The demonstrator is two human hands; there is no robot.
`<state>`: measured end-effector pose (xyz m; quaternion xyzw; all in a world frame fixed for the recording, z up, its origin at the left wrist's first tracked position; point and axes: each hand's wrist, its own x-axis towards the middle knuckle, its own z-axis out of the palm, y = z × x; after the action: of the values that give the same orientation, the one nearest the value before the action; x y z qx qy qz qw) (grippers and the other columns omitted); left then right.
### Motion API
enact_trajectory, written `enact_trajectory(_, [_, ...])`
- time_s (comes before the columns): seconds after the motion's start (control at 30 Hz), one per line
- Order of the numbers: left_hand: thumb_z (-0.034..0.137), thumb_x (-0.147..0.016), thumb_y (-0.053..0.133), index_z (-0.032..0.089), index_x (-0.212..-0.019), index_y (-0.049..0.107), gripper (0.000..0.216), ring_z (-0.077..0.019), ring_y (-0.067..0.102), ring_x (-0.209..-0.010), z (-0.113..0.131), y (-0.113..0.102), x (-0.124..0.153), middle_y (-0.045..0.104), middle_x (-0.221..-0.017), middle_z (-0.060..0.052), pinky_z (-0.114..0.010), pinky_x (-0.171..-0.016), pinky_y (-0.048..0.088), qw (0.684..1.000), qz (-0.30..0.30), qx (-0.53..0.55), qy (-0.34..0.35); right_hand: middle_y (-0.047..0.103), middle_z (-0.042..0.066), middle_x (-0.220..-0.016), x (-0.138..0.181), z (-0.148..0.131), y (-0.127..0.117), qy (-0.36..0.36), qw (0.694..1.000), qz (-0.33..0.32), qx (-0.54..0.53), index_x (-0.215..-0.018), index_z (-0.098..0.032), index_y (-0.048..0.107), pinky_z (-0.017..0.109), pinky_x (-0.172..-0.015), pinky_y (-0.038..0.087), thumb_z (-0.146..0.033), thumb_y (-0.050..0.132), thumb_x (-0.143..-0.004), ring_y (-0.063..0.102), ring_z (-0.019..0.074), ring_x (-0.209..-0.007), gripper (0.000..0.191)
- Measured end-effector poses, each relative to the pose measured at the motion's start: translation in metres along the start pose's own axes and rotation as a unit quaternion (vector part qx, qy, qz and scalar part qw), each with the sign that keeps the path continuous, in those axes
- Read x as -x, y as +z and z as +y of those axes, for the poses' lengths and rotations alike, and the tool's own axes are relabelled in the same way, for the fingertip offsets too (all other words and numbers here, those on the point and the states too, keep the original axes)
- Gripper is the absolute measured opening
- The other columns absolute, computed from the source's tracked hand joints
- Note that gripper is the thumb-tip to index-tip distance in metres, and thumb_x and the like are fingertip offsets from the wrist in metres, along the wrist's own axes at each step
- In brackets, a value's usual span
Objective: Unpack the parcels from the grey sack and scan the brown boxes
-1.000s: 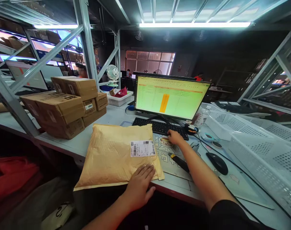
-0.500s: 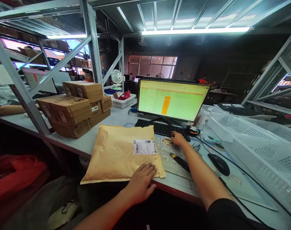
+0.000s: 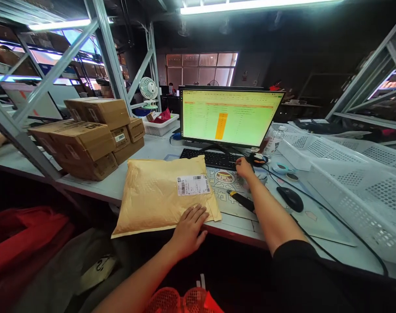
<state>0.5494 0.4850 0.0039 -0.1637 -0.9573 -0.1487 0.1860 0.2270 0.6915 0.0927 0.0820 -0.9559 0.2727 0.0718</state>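
A yellow padded envelope [image 3: 155, 195] with a white barcode label [image 3: 193, 184] lies flat at the near edge of the white desk [image 3: 132, 174]. My left hand [image 3: 188, 228] rests open on its near right corner, fingers flat. My right hand [image 3: 243, 167] reaches across the printed desk mat [image 3: 226, 182] to the right end of the black keyboard [image 3: 211, 158], fingers bent down onto the keys. Behind the keyboard a monitor [image 3: 229, 117] shows a green spreadsheet with an orange column.
Stacked cardboard boxes [image 3: 87, 139] stand at the left beside a steel rack post [image 3: 109, 54]. A yellow-black box cutter [image 3: 240, 200], a black mouse [image 3: 291, 199] and cables lie right of the mat. White perforated baskets [image 3: 348, 178] fill the right side. Red mesh [image 3: 181, 301] shows below.
The view has tilted down and shifted. My right hand moved a little further right along the keyboard. My left hand stays on the envelope.
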Motion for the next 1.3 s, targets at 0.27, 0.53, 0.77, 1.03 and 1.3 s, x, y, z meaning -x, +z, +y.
enact_trajectory(0.27, [0.022,-0.092,0.061,0.021,-0.143,0.055,0.052,-0.0253,0.044,-0.147,0.0,0.005,-0.001,0.054,-0.154,-0.007,-0.049,-0.126,0.034,1.0,0.024,0.006,-0.005,0.068,0.019,-0.124,-0.003,0.002,0.004,0.002,0.999,-0.01,0.042,-0.126,-0.015,0.055,0.038,-0.098,0.047,-0.01,0.047,-0.09,0.064,0.0297,-0.116,0.038])
enact_trajectory(0.53, [0.024,-0.091,0.063,0.022,-0.143,0.055,0.052,-0.0257,0.044,-0.147,0.0,0.007,-0.001,0.053,-0.155,-0.007,-0.05,-0.127,0.033,1.0,0.021,0.017,-0.012,0.067,0.019,-0.128,-0.007,-0.009,0.008,-0.029,0.994,-0.061,0.087,-0.135,-0.016,0.055,0.039,-0.099,0.048,-0.018,0.051,-0.091,0.065,0.0295,-0.117,0.044])
enact_trajectory(0.77, [0.023,-0.091,0.062,0.022,-0.142,0.056,0.051,-0.0265,0.045,-0.146,0.001,0.006,-0.002,0.053,-0.154,-0.007,-0.051,-0.126,0.034,0.999,0.018,0.024,-0.019,0.065,0.02,-0.131,-0.005,-0.017,0.004,-0.042,0.992,-0.058,0.103,-0.141,-0.015,0.051,0.04,-0.099,0.048,-0.02,0.05,-0.094,0.064,0.0281,-0.118,0.047])
enact_trajectory(1.03, [0.012,-0.089,0.057,0.021,-0.14,0.056,0.052,-0.0261,0.046,-0.146,0.001,-0.009,0.0,0.055,-0.153,-0.007,-0.051,-0.124,0.038,1.0,0.0,0.0,0.002,0.064,0.018,-0.138,0.019,-0.03,-0.016,-0.08,0.987,-0.061,0.124,-0.141,-0.014,0.054,0.033,-0.097,0.047,-0.017,0.046,-0.096,0.063,0.0262,-0.122,0.045])
enact_trajectory(1.3, [0.004,-0.089,0.05,0.021,-0.138,0.061,0.052,-0.0304,0.052,-0.138,-0.035,-0.065,0.02,0.059,-0.149,-0.009,-0.051,-0.117,0.045,0.989,0.067,-0.13,-0.026,0.071,0.018,-0.121,0.14,-0.004,-0.028,-0.138,0.959,-0.139,0.203,-0.13,-0.019,0.064,0.044,-0.09,0.052,-0.034,0.058,-0.094,0.067,0.0352,-0.111,0.04])
